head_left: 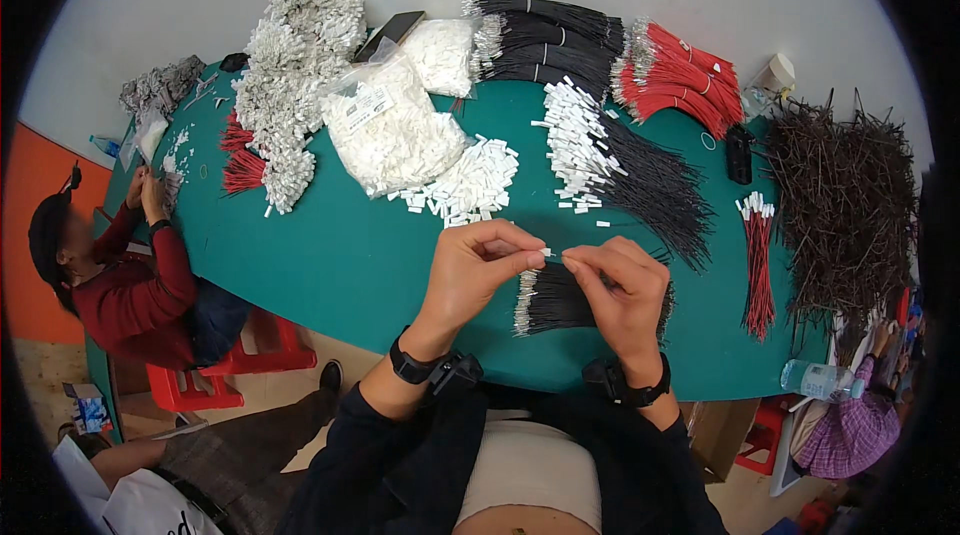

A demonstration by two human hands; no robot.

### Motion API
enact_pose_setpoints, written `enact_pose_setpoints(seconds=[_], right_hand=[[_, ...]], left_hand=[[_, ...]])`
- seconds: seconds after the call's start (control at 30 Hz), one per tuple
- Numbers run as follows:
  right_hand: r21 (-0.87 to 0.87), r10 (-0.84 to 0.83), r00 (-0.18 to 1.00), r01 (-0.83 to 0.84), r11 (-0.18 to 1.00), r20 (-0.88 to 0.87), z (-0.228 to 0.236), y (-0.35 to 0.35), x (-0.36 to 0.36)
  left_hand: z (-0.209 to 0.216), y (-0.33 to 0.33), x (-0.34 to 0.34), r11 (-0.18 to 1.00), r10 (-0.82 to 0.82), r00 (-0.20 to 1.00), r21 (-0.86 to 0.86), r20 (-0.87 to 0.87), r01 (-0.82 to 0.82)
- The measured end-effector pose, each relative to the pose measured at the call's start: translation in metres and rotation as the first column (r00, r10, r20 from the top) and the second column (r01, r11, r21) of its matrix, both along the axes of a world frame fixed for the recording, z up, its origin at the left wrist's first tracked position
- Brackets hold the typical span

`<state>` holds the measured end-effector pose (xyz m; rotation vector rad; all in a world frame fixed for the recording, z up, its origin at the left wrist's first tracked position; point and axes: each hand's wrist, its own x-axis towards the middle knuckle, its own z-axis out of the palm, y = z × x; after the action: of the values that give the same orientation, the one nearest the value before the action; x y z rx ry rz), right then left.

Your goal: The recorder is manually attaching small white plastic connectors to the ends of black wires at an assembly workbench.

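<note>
White piece (pixel 547 252) pinched in left hand (pixel 468 272), above black wires (pixel 556 303); right hand (pixel 624 293) there too, cannot tell its grip.

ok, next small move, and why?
Probably nudge the right hand toward the left hand: the left pinches a white connector, and the right, seemingly pinching a thin wire tip, sits just beside it.

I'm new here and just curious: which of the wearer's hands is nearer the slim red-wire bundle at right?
Right. The right hand is left of the red-wire bundle; the left hand is farther left.
</note>
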<state>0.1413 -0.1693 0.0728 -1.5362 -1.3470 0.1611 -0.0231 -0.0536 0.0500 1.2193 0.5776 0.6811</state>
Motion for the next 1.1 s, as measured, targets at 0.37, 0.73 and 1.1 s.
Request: enact_pose_setpoints(seconds=[0.37,0.73,1.1], right_hand=[[-0.032,0.042,0.999,-0.041,0.999,0.035,0.000,0.001,0.003],[-0.034,0.050,0.996,-0.048,0.998,0.068,-0.004,0.001,0.004],[-0.137,0.002,0.977,0.028,0.990,0.213,-0.011,0.004,0.056]], left_hand=[[-0.008,-0.001,0.000,1.000,0.000,1.000,-0.007,-0.024,0.000],[-0.008,-0.004,0.003,0.999,-0.025,0.999,-0.038,-0.041,0.023],[-0.024,0.032,0.000,0.916,0.138,0.951,0.402,-0.276,-0.016]])
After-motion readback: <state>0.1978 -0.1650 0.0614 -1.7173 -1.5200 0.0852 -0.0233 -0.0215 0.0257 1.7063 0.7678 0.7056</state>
